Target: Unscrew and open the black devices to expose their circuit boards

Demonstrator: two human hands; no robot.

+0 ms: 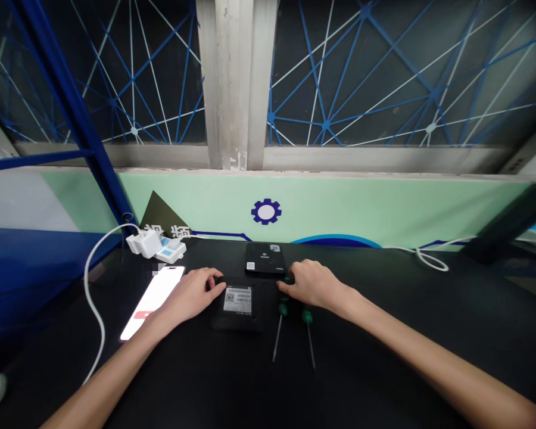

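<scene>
A flat black box (256, 302) lies on the dark table, with a printed silver-white label on its upper face. My left hand (194, 292) holds its far left corner, thumb over the top and fingers bent along the edge. To the right, two green-handled screwdrivers lie with their shafts pointing toward me. My right hand (310, 283) is closed over the handle end of the left screwdriver (283, 310); part of that handle is hidden. The right screwdriver (307, 317) lies under or beside the same hand, its handle end covered; contact there I cannot tell.
A thin black case (265, 260) with small stickers lies behind the box. A lit phone (154, 302) is beside my left forearm. A white power strip (170, 251), a plug adapter (145, 243) and a looping white cable (87, 286) occupy the left. A wall with windows rises behind.
</scene>
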